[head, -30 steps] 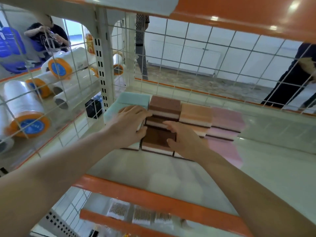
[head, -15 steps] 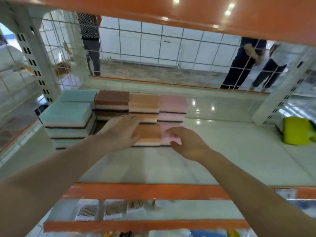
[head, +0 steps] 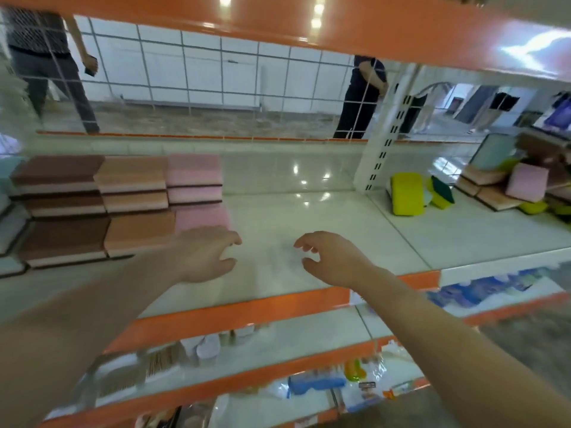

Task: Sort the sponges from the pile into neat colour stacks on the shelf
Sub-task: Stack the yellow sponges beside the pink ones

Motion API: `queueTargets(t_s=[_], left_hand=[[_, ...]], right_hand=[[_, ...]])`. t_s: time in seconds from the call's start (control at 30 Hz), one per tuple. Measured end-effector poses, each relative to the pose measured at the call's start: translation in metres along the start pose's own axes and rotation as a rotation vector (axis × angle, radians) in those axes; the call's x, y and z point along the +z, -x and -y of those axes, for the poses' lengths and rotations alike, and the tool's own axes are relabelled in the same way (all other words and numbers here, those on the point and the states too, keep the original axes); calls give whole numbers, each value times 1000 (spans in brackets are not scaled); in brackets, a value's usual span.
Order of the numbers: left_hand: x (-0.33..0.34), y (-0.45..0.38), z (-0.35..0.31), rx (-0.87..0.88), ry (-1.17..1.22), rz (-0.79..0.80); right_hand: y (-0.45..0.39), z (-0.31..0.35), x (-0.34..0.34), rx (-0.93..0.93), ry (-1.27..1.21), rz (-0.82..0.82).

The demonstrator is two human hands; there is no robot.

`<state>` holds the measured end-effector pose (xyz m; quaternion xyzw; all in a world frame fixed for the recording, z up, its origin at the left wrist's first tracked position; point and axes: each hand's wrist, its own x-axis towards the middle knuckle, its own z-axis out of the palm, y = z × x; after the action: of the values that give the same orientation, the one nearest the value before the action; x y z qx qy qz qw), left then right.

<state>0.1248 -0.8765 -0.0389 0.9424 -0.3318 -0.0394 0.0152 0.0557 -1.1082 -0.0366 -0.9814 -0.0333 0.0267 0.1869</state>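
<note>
White shelf (head: pixel 324 217): both hands (head: pixel 204 257) hover, fingers loosely curled.

Brown stack (head: pixel 61 208), peach stack (head: pixel 134 205), pink stack (head: pixel 196 186) — orange-edged white shelf (head: pixel 247 307), yellow sponge (head: pixel 407 194).

1. I had one wide-angle view, from the head-worn camera.
2. It looked forward and down into the shelf (head: pixel 309 217), close up.
3. Both forearms reached in from the bottom edge; the mesh back showed the room beyond.
</note>
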Motion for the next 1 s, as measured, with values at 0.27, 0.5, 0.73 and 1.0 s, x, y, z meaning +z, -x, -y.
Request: queueTargets(t_s=[0.27, 0.5, 0.73, 1.0], left_hand=[[7, -38, -67, -26, 86, -84], [15, -82, -126, 39, 157, -118], [18, -128, -174, 170, 155, -102], [7, -197, -213, 272, 84, -44]], right_hand=[[47, -66, -26, 90, -28, -125], [79, -119, -40, 219, 38, -170], [95, -170, -54, 353, 82, -154], [87, -228, -80, 413, 80, -203]])
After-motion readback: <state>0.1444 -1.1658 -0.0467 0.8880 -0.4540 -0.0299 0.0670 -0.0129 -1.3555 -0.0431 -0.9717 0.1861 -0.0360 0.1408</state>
